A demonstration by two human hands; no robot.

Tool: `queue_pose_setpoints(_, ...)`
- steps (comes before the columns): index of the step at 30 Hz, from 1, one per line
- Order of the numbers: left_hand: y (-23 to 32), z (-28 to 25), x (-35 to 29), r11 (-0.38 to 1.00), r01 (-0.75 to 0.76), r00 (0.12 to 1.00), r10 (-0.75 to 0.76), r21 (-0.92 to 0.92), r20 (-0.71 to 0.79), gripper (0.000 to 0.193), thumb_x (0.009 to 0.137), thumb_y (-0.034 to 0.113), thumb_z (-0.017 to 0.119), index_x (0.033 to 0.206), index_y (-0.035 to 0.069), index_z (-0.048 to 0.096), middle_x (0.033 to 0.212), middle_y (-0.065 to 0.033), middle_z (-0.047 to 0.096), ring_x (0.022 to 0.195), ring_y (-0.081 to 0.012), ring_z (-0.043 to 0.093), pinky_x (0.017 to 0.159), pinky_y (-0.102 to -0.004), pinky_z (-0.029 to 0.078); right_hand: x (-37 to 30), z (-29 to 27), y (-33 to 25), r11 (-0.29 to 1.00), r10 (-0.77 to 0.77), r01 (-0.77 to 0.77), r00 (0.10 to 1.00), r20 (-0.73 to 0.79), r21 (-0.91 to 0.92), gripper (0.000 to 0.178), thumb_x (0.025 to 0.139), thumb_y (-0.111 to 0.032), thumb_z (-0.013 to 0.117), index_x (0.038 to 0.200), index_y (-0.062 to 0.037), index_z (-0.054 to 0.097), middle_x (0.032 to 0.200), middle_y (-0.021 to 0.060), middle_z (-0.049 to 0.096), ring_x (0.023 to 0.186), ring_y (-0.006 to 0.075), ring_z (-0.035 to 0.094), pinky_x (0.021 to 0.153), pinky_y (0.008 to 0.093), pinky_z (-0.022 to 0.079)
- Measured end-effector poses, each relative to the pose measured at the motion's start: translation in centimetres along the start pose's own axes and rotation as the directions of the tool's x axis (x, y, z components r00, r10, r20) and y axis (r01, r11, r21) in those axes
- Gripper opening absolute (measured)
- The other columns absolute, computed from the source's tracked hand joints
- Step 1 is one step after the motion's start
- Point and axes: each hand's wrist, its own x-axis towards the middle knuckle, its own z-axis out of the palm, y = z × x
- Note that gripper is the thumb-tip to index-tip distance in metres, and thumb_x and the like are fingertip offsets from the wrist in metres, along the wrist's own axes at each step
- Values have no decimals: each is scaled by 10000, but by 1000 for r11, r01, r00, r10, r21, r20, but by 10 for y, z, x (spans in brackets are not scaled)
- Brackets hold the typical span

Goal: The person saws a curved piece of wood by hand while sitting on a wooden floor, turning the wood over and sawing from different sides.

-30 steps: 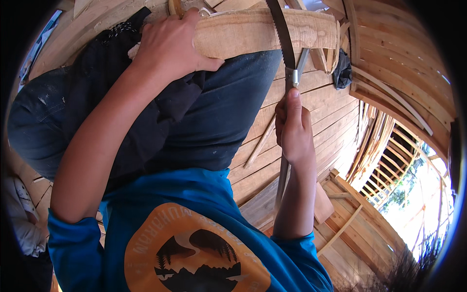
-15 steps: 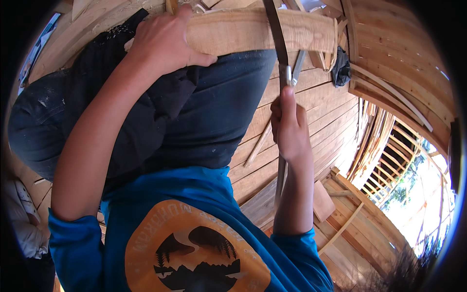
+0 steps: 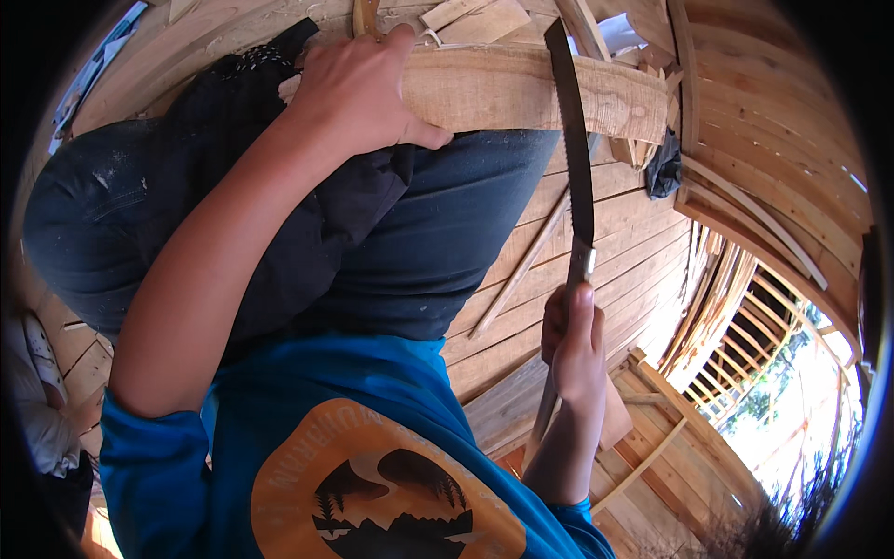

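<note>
A curved, pale wooden board [image 3: 484, 88] lies across my dark-trousered thigh. My left hand [image 3: 358, 93] is clamped over its left part, thumb on the near edge and fingers over the top. A handsaw [image 3: 579, 177] with a long dark blade points away from me, its teeth along the left edge. My right hand [image 3: 577, 345] is wrapped round its long straight handle, which runs back beside my forearm. The blade's far part crosses the board towards the right end. Whether the teeth sit in a cut cannot be seen.
Wood offcuts [image 3: 480, 20] lie beyond the board. A thin stick [image 3: 521, 265] rests on the plank floor [image 3: 619, 228]. To the right are a black plastic bag [image 3: 664, 168] and curved plank walls [image 3: 778, 121]. Another person's pale clothing [image 3: 47, 424] shows at lower left.
My right hand has drawn the saw back towards my body, so more of the blade shows on the near side of the board. My left hand keeps its grip; the view has shifted slightly.
</note>
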Motion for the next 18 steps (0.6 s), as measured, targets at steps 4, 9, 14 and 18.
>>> queue_pose_setpoints(4,-4,8,-1,999,27,998,-29,-24,-54,864,544,480,854,1208,3,578,910,-195,707,896,-339,696,905,-472,489,8,7,-2,1000,1,-1,1000,3,-29,575,1035,-515,312,668,-88,433,535,-46,345,480,60,296,443,264,238)
queue_pose_setpoints(9,10,-26,2,983,165,979,-153,-81,134,937,537,492,853,1196,-97,542,1032,-299,652,996,-413,644,926,-443,508,59,13,-31,979,-57,55,998,-1,-198,588,1014,-592,296,697,-125,459,524,-66,345,427,38,294,394,229,229)
queue_pose_setpoints(14,-1,-2,-2,994,-111,993,111,12,-45,858,555,488,841,1206,-7,583,901,-201,707,909,-342,694,875,-458,508,9,-11,-9,995,-7,10,1000,26,-104,596,996,-632,302,695,-140,453,518,-73,324,413,34,274,384,228,215)
queue_pose_setpoints(18,-3,0,-3,997,-52,998,54,-64,25,883,569,494,832,1230,-28,567,927,-220,701,923,-355,688,886,-429,514,40,2,-28,994,1,4,999,43,-114,569,1015,-592,311,685,-143,432,522,-65,332,418,39,283,382,236,222)
